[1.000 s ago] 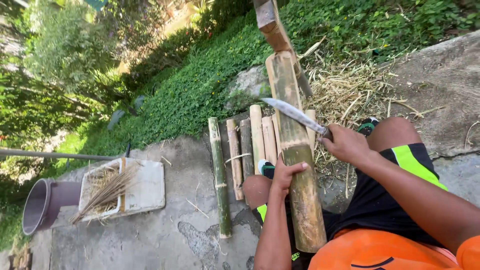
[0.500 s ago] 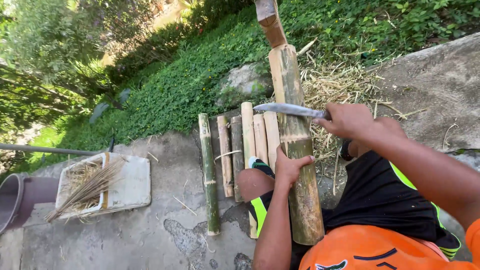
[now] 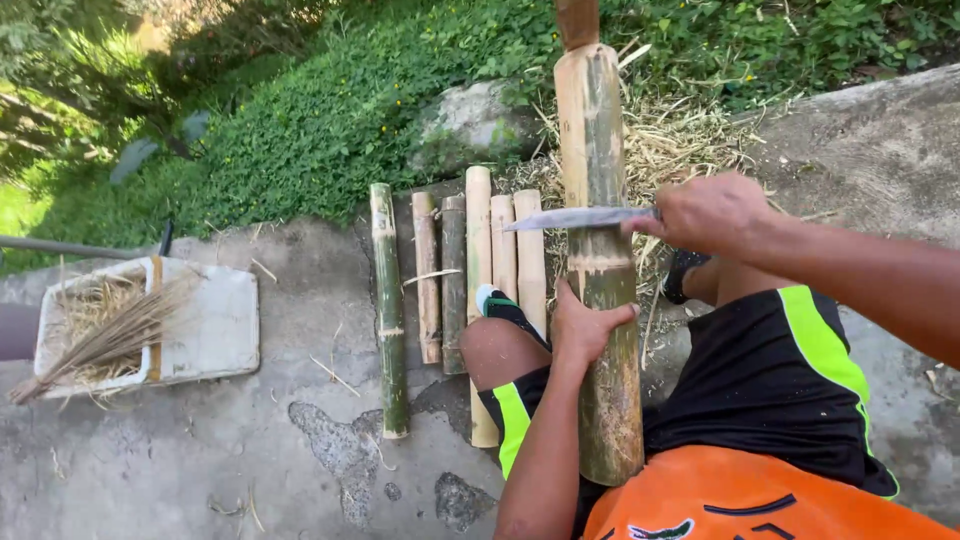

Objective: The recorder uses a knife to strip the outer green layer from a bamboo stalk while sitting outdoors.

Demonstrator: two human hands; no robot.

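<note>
A thick bamboo pole (image 3: 604, 200) slants away from me between my knees. My left hand (image 3: 583, 328) grips it around the lower part, just under a node. My right hand (image 3: 708, 212) holds a long knife (image 3: 570, 218) by the handle, the blade lying flat across the pole a little above my left hand. I wear black shorts with green stripes and an orange shirt.
Several cut bamboo pieces (image 3: 478, 270) lie side by side on the concrete slab (image 3: 250, 450), a green one (image 3: 388, 310) leftmost. A white tray (image 3: 215, 330) with thin sticks sits at left. Dry straw (image 3: 690, 140), a rock (image 3: 475, 125) and green plants lie beyond.
The view has shifted, so the tray and bamboo pieces sit further left. My right hand has kept the knife across the pole, the blade now more level. My left hand stays on the pole.
</note>
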